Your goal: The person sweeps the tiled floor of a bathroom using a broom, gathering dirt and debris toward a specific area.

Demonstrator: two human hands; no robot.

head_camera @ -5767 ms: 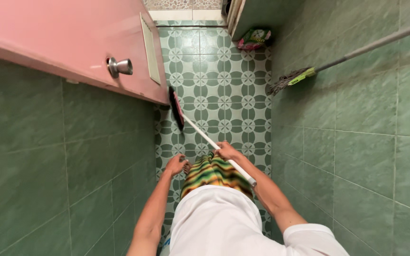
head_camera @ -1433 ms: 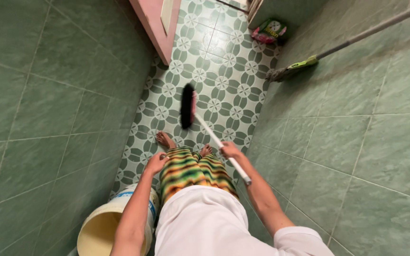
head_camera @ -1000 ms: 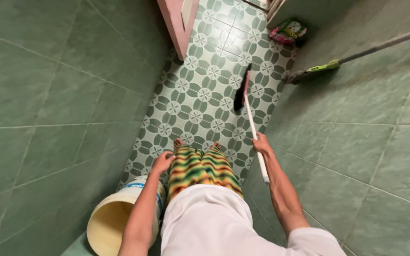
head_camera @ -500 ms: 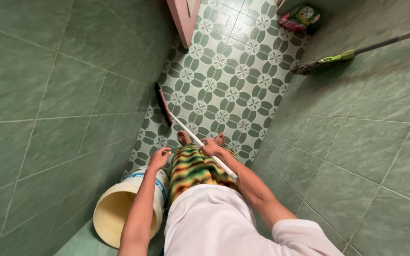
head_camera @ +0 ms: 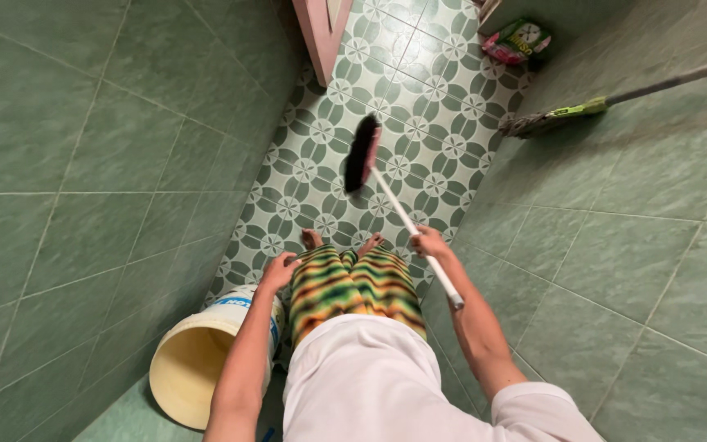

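Observation:
My right hand [head_camera: 430,242] grips the white handle of a long scrub brush [head_camera: 407,221]. Its black-bristled, pink-backed head [head_camera: 362,153] rests on the patterned green-and-white floor tiles [head_camera: 419,98] in front of my bare feet. My left hand [head_camera: 278,270] hangs against my striped trousers with its fingers loosely curled and nothing in it, just above the rim of a cream plastic bucket [head_camera: 198,360] that stands by the left wall.
Green tiled walls close in on both sides. A mop [head_camera: 566,113] with a green fitting leans on the right wall. A small pink-and-green packet [head_camera: 515,41] lies at the far right corner. A pink door edge [head_camera: 318,37] juts in at the top.
The brush head has swung from the left wall's foot to the middle of the floor, farther from my feet. My right hand moved right with the handle. My left hand stayed put.

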